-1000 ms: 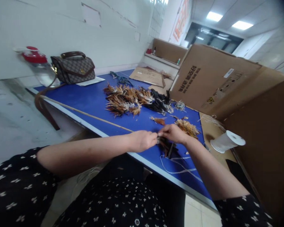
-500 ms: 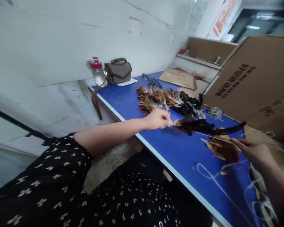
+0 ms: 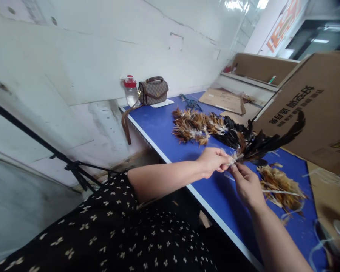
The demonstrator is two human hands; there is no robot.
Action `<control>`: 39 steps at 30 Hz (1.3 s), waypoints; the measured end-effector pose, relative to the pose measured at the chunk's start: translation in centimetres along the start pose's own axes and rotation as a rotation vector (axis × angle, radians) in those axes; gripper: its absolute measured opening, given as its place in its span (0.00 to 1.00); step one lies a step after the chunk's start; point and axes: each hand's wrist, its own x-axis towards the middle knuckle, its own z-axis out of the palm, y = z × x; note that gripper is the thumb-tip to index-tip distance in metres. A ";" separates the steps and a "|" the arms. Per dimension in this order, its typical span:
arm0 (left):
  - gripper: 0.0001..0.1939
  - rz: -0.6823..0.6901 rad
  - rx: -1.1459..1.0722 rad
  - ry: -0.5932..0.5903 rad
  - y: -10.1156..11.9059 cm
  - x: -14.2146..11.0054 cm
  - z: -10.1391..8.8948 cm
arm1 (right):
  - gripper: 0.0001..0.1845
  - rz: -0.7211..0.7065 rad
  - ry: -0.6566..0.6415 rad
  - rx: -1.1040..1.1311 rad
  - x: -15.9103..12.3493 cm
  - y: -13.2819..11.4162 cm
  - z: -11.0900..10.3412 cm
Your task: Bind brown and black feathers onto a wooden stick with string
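Observation:
My left hand [image 3: 211, 162] is closed around the pale quill end of a feather bundle [image 3: 262, 147], whose long black plumes and a few brown ones point to the right. Right beside it my right hand [image 3: 248, 187] pinches at the same tied base, fingertips almost touching the left ones. A white string [image 3: 280, 192] trails out from behind my right hand. Its exact path between my fingers is hidden. Loose tan and brown feathers [image 3: 285, 181] lie on the blue table [image 3: 155, 121], to the right of my right hand.
Behind my hands lie brown feather bundles [image 3: 189, 124] and black feathers [image 3: 229, 132]. A handbag [image 3: 153, 92] and a red-lidded bottle [image 3: 130, 92] stand at the far left end. A large cardboard box [image 3: 323, 98] rises at the right. A black tripod [image 3: 73, 166] stands at left.
My right hand has come left from the far end of the stretched string to the bundle's base. The black plumes now tilt upward. The view has shifted somewhat.

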 end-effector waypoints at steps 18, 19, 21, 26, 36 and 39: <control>0.11 0.083 0.020 0.111 -5.1 -0.7 -0.3 | 0.33 0.116 0.208 0.245 -2.0 0.8 1.0; 0.10 0.091 0.029 0.120 -5.3 -0.6 -0.2 | 0.33 0.106 0.215 0.231 -2.1 0.8 1.1; 0.09 0.094 0.039 0.129 -5.4 -0.5 -0.1 | 0.33 0.093 0.229 0.192 -2.2 0.8 1.2; 0.10 0.132 0.062 0.174 -4.7 -0.1 -0.1 | 0.33 0.023 0.322 0.045 -1.8 0.9 2.2; 0.08 0.312 0.138 0.220 -6.0 0.9 -0.1 | 0.33 -0.167 0.512 -0.198 -2.1 1.1 3.8; 0.08 0.349 0.161 0.207 -6.7 0.8 -0.1 | 0.37 -0.142 0.549 -0.195 -1.8 1.0 3.6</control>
